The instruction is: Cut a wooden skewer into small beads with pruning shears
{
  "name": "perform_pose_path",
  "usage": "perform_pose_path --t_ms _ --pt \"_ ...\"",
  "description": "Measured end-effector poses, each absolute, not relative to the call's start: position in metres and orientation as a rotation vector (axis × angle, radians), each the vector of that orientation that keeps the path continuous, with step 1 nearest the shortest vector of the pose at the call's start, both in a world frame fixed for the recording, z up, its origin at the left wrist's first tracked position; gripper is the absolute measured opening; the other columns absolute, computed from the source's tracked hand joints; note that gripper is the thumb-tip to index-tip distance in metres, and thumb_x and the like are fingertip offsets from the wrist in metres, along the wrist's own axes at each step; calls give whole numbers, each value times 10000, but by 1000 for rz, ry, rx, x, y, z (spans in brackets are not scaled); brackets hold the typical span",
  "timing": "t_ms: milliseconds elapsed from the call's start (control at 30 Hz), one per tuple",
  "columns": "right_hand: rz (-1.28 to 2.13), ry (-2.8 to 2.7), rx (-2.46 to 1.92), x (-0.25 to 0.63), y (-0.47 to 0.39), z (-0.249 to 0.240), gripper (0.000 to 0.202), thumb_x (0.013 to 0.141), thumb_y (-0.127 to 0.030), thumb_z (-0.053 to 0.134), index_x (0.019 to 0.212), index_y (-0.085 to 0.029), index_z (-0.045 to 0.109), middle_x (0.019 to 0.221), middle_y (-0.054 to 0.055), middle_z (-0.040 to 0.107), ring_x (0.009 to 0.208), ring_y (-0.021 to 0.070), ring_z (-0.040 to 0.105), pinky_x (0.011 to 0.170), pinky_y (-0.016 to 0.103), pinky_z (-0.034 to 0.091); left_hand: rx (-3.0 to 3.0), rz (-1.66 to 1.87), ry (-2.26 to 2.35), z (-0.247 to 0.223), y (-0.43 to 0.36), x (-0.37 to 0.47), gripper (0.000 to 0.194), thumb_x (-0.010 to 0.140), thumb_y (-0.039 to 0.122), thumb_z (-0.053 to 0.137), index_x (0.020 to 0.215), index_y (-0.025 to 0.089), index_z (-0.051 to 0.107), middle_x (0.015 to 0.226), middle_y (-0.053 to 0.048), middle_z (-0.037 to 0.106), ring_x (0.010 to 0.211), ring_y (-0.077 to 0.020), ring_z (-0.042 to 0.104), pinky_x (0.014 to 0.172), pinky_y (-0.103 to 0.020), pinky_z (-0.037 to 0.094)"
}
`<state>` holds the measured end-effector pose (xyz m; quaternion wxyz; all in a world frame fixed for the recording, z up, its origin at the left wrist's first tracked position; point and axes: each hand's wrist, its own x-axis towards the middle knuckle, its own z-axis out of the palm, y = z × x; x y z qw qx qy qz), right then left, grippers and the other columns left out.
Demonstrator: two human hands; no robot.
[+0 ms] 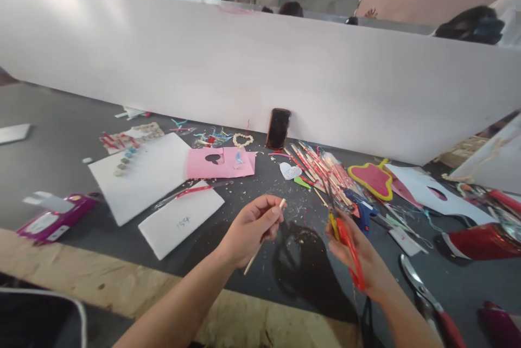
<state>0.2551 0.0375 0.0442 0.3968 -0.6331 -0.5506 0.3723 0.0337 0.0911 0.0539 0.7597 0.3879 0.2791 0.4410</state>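
A thin pale wooden stick (250, 265) is pinched in my left hand (259, 221), its upper tip poking out past the thumb. My right hand (358, 255) is closed around scissors (350, 250) with red and yellow handles, their dark blades pointing up and away from me. The blades stand apart from the stick. Beyond the scissors lies a pile of chopsticks (311, 166), many in red printed wrappers. Beside the pile rests a blue glue gun (363, 212), partly hidden by my right hand. Small pale scraps are scattered on the dark table (228, 261) between my hands.
A phone (279, 128) leans against the white partition (228, 65). To the left are a pink card (195, 162), white foam boards (142, 174) and a purple box (57, 217). On the right sit pruning shears (423, 288), a red can (480, 242) and a white cutout (435, 190).
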Motion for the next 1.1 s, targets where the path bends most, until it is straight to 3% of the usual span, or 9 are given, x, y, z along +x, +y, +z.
perform_pose_path --t_ms 100,333,500,700,1100 --pt "1066 -1408 -1601 244 27 44 558 723 -404 609 1215 -246 401 921 30 595 797 159 594 707 283 496 925 947 694 50 92 36 202 790 340 601 858 150 582 691 18 491 497 -30 344 460 -175 246" --pt "701 -1879 -1714 231 15 43 485 757 -377 583 1190 -209 442 1137 101 538 1043 237 513 884 367 421 1178 845 887 42 87 41 232 805 377 551 828 150 595 536 56 385 473 -53 335 449 -177 246" --pt "653 -1975 -1672 226 11 40 509 777 -312 578 1245 -216 403 1169 109 517 1089 242 493 898 368 421 1311 784 900 46 84 40 198 820 321 523 866 149 610 585 43 447 510 -63 343 471 -175 267" --pt "681 -1991 -1652 218 8 36 539 794 -318 561 1289 -217 372 1181 101 521 1092 232 501 897 349 433 1402 779 888 43 81 36 159 824 268 509 834 143 607 734 -2 563 648 -95 460 591 -189 345" --pt "671 -2014 -1639 207 -7 28 538 819 -297 515 1323 -215 348 1191 106 536 1064 222 540 860 326 466 1410 700 831 49 71 28 207 839 312 504 801 140 612 741 3 562 635 -89 467 609 -191 366"
